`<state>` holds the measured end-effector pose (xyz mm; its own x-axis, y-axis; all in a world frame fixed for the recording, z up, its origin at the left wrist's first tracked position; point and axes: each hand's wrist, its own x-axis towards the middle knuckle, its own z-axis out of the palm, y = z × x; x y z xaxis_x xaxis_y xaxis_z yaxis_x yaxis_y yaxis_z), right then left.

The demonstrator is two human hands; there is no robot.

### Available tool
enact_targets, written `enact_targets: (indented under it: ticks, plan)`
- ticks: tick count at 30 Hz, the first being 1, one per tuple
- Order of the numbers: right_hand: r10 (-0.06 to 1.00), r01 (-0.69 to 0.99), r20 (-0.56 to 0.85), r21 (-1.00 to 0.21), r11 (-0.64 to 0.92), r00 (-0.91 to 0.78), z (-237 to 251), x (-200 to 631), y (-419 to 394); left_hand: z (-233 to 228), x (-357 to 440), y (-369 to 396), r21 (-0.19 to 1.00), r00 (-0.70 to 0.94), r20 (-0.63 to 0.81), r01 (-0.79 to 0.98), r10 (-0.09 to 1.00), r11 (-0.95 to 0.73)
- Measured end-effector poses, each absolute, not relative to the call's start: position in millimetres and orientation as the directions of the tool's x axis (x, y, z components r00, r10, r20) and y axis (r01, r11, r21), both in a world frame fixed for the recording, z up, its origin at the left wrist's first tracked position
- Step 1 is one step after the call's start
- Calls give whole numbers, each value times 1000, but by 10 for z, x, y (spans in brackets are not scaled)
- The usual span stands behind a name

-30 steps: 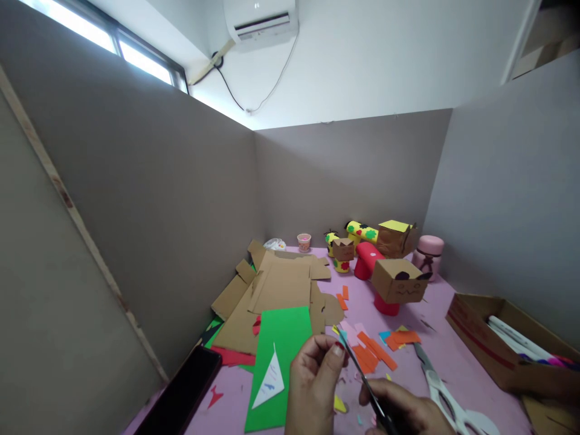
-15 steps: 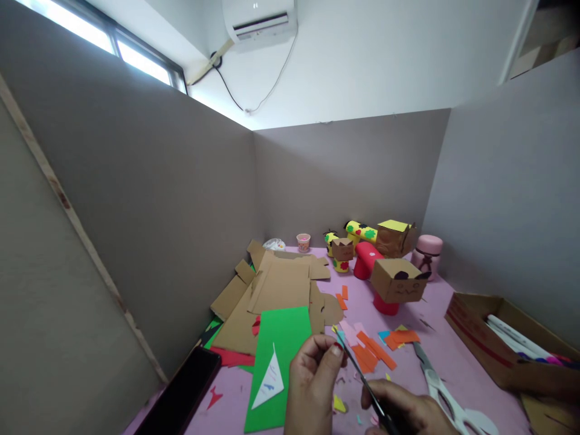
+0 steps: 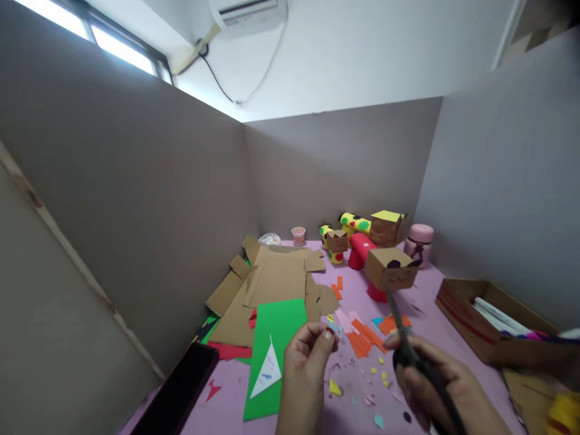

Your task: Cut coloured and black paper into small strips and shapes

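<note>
My left hand [image 3: 308,365] is closed in a pinch above the table, and whatever lies between its thumb and finger is too small to make out. Black-handled scissors [image 3: 399,320] are gripped in my right hand [image 3: 437,377], their blades pointing up and away, slightly blurred. Beside my left hand is a green sheet [image 3: 281,326] with a white paper triangle [image 3: 268,376] on it. Orange paper strips [image 3: 368,333] lie between and beyond the two hands. Small yellow, pink and blue scraps [image 3: 335,387] are scattered below them.
Flat cardboard pieces [image 3: 277,278] lie behind the green sheet. A dark phone [image 3: 181,386] rests at left. Cardboard-headed animal figures [image 3: 392,269] and a pink bottle [image 3: 419,241] stand at the back right. A cardboard box [image 3: 484,338] of markers sits at right.
My right hand has drawn the scissors away from my left fingertips, to the right and up. My left hand stays pinched. The camera view has shifted slightly.
</note>
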<state>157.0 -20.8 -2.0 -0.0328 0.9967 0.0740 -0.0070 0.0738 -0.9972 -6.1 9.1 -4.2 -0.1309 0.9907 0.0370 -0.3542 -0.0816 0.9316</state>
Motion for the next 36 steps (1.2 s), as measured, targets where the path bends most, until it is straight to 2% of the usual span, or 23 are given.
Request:
enact_targets:
  ticks: [2, 4, 7, 9, 16, 23, 32, 36]
  plan:
    - [985, -101, 127, -985, 139, 119, 55, 1700, -233, -75, -47, 119, 972, -83, 53, -225, 995, -71]
    - [963, -159, 176, -965, 210, 205, 102, 1832, -248, -126, -9, 136, 997, 24, 72, -21, 997, -72]
    - [950, -246, 229, -928, 279, 213, 133, 1987, -247, -261, 91, 147, 947, 207, 57, 298, 977, -119]
    - [943, -272, 265, -910, 313, 202, 144, 2038, -241, -380, 170, 147, 913, 268, 18, 389, 963, -125]
    - [937, -273, 293, -901, 338, 191, 189, 2038, -251, -634, 313, 133, 880, 328, -51, 461, 943, -113]
    - [921, -282, 311, -885, 371, 236, 246, 2079, -236, -637, 354, 301, 859, 321, -28, 492, 947, -142]
    - [909, -283, 317, -877, 389, 269, 314, 2139, -286, -657, 700, 511, 826, 399, 14, 512, 917, -235]
    - [898, -243, 313, -887, 393, 311, 372, 2172, -321, -659, 578, 630, 810, 396, 6, 537, 918, -237]
